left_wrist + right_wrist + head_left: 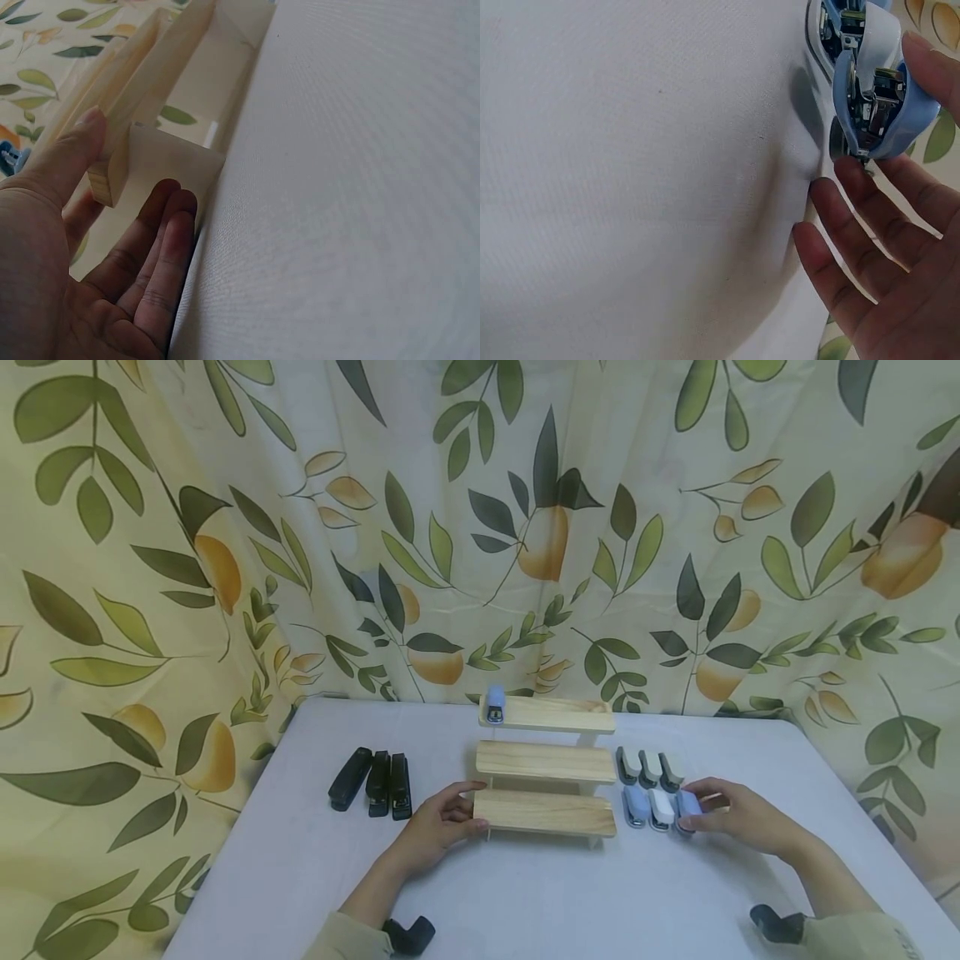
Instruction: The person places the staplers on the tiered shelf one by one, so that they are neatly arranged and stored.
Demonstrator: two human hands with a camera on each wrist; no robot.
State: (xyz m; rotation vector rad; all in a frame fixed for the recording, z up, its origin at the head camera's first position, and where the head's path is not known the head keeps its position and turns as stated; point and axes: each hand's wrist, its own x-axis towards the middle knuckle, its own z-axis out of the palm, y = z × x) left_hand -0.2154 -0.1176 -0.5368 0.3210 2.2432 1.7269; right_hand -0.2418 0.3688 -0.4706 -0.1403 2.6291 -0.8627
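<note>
A three-tier wooden display rack stands mid-table. My left hand holds the left end of its lowest board; in the left wrist view the thumb lies along the board while other fingers stay below, beside the white support. My right hand pinches a light-blue stapler between thumb and fingers, at the right end of a short row. That stapler shows its metal underparts in the right wrist view. Beside it are a white stapler and another blue stapler. One blue stapler sits on the top board's left end.
Several grey-and-black staplers stand behind the blue and white row. Left of the rack lie black staplers. A leaf-patterned curtain hangs behind the white table. Dark wrist mounts show near both sleeves.
</note>
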